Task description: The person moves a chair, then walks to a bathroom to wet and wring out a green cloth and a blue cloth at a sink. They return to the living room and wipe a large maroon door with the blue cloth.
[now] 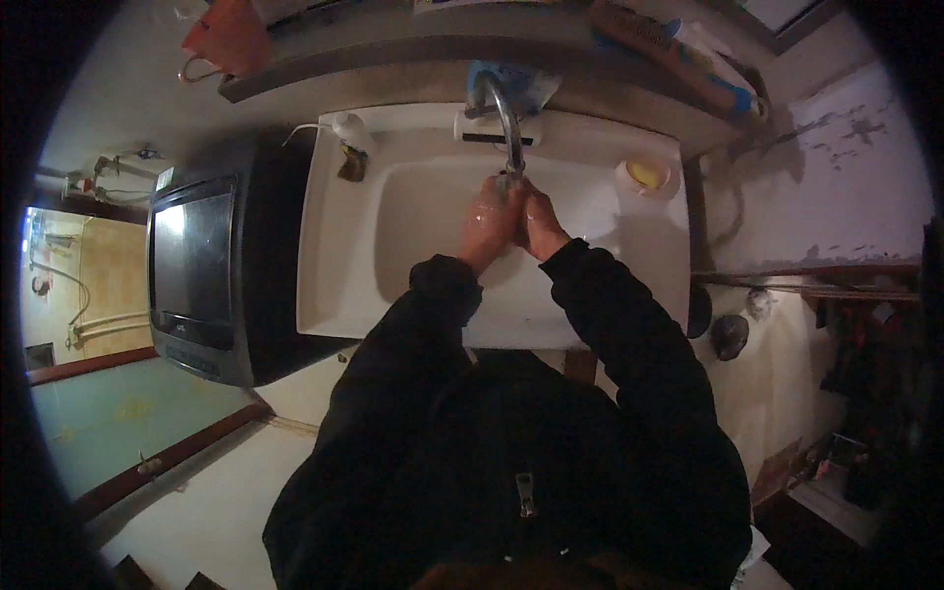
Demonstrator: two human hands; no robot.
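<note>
Both hands meet under the curved metal faucet [508,122], over the basin of a white washbasin [420,221]. My left hand [490,220] looks wet, with glints of light on its back. Against it, on the right, lies my right hand [540,220], its thumb side turned up. The fingers of both come together just below the spout and are mostly hidden, so whether anything lies between them is unclear. Black sleeves reach down to both wrists. A small pinkish soap dish [642,177] with yellow soap [647,175] sits on the basin's right rim.
A white pump bottle [351,133] stands on the left back rim, beside a small dark item [353,164]. Behind the faucet runs a shelf [413,55] with a pink cup [230,40] and a toothpaste box [638,33]. A black top-loading washing machine [273,243] adjoins the basin's left side.
</note>
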